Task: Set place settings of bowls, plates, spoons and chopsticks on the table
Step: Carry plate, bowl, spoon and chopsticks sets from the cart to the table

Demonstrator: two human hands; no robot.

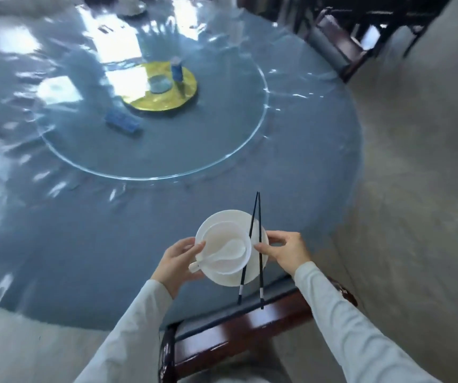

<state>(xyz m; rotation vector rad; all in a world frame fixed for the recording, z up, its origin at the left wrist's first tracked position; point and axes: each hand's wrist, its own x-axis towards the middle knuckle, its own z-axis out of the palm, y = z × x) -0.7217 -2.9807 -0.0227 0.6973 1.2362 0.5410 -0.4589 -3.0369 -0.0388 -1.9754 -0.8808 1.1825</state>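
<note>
A round bench [84, 244] draped in blue cloth under glossy plastic is shown on a grey floor [415, 189]. A glass turntable [167, 150] is seen beyond the plate [222, 280], and a wooden chair [236, 327] below it. One plate, one bowl [216, 236], one spoon [228, 248] and two chopsticks [255, 217] are counted. The bowl is set on the plate, with the spoon laid inside. The plate's left rim is clamped in the left hand [178, 261] grip. The chopsticks are pinched at the plate's right rim by the right hand [286, 248].
</note>
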